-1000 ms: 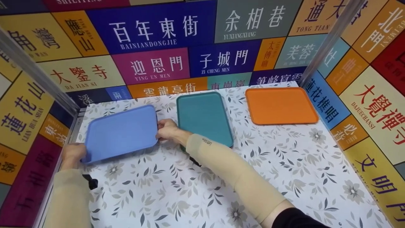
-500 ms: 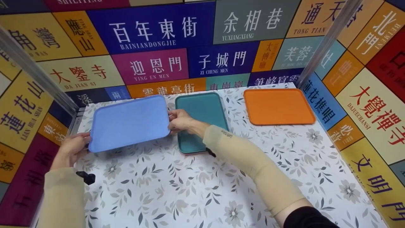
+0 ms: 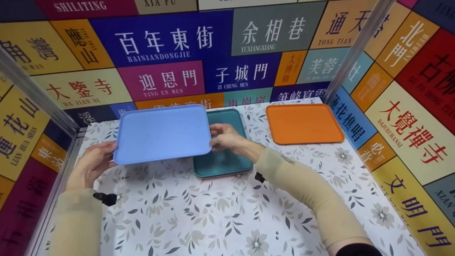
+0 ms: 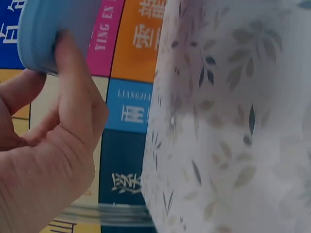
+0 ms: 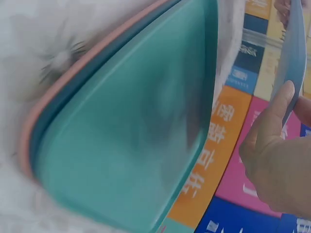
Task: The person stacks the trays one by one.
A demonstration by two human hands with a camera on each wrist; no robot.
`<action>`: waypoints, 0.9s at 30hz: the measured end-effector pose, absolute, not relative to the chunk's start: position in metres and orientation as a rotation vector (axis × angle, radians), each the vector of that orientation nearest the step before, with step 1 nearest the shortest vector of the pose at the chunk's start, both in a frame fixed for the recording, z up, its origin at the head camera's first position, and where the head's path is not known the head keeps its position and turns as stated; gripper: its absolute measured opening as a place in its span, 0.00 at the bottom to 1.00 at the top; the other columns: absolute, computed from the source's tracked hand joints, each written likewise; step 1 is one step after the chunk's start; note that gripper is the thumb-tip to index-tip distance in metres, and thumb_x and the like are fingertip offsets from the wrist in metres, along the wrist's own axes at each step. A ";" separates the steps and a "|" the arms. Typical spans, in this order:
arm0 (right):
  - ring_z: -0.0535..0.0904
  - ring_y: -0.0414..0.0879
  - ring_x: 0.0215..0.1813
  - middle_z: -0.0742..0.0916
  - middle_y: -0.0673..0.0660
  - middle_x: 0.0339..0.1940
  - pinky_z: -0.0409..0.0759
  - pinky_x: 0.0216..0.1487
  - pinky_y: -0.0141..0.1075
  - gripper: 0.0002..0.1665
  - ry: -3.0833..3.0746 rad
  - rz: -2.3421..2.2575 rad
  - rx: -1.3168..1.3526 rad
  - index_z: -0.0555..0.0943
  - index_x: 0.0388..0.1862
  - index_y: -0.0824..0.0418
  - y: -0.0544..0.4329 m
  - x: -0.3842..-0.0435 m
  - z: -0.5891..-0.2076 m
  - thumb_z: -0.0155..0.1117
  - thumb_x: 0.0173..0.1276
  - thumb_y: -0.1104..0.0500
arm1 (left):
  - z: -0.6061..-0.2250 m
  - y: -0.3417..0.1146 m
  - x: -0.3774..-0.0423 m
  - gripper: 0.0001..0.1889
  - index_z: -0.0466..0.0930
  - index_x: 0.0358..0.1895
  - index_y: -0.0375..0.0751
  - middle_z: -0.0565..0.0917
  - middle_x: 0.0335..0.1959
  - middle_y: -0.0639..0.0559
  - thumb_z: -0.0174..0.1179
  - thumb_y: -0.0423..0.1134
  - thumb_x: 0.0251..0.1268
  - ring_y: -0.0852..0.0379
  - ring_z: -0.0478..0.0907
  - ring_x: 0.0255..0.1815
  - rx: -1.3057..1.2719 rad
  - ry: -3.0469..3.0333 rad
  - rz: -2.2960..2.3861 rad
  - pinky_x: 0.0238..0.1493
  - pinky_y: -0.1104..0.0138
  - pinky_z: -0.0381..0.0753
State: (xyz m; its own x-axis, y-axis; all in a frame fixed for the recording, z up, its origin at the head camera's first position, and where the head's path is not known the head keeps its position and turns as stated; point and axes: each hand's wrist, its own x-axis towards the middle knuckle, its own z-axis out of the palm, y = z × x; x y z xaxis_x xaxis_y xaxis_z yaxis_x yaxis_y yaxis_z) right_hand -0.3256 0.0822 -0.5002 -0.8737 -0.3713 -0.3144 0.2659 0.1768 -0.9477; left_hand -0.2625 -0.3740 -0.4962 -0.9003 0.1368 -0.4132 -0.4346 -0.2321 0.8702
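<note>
A light blue rectangular tray [image 3: 163, 135] is held up off the table, roughly level, with its right part covering some of a green tray [image 3: 224, 163]. My left hand [image 3: 91, 165] grips its left edge near the front corner; the left wrist view shows that blue corner pinched between thumb and fingers [image 4: 73, 73]. At the opposite edge, my right hand [image 3: 229, 138] pinches the rim, thumb on one face and fingers on the other in the right wrist view. The green tray lies on the table with a pink tray [image 5: 63, 87] edge visible beneath it.
An orange tray [image 3: 305, 123] lies flat toward the back right of the flower-patterned table [image 3: 170, 206]. Printed sign panels [image 3: 163, 39] wall in the back and both sides, with metal posts at the corners.
Both hands have raised the blue tray and carried it rightward, from the left side of the table to partly over the green tray. The orange and green trays stay put.
</note>
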 end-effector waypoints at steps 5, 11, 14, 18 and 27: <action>0.88 0.48 0.53 0.85 0.60 0.65 0.94 0.48 0.38 0.45 1.929 -1.793 -0.063 0.76 0.83 0.61 0.118 -0.322 -0.497 0.70 0.66 0.76 | -0.499 -0.349 -0.265 0.14 0.94 0.47 0.51 0.95 0.42 0.57 0.58 0.35 0.89 0.59 0.90 0.45 -0.252 1.632 2.181 0.48 0.65 0.94; 0.89 0.43 0.47 0.89 0.51 0.52 0.93 0.46 0.36 0.43 1.892 -1.888 -0.038 0.75 0.84 0.64 0.162 -0.320 -0.496 0.68 0.69 0.76 | -0.504 -0.308 -0.271 0.16 0.92 0.46 0.49 0.95 0.42 0.56 0.55 0.31 0.89 0.58 0.91 0.45 -0.174 1.672 2.145 0.46 0.64 0.95; 0.88 0.42 0.45 0.90 0.48 0.46 0.93 0.47 0.36 0.39 1.886 -1.966 0.004 0.76 0.82 0.67 0.178 -0.316 -0.499 0.68 0.71 0.74 | -0.504 -0.287 -0.272 0.16 0.92 0.47 0.48 0.95 0.41 0.56 0.53 0.30 0.89 0.59 0.91 0.44 -0.174 1.672 2.171 0.46 0.65 0.95; 0.89 0.42 0.43 0.90 0.48 0.42 0.94 0.48 0.35 0.35 1.856 -2.130 0.092 0.75 0.80 0.71 0.190 -0.311 -0.502 0.67 0.74 0.73 | -0.505 -0.258 -0.271 0.12 0.88 0.53 0.43 0.94 0.39 0.56 0.52 0.30 0.89 0.60 0.91 0.42 -0.214 1.700 2.211 0.42 0.66 0.94; 0.92 0.44 0.46 0.88 0.53 0.47 0.95 0.61 0.43 0.30 1.743 -2.526 0.414 0.77 0.74 0.69 0.192 -0.308 -0.512 0.68 0.75 0.75 | -0.510 -0.182 -0.255 0.18 0.76 0.73 0.28 0.91 0.39 0.54 0.51 0.29 0.89 0.59 0.90 0.40 -0.388 1.668 2.360 0.37 0.68 0.92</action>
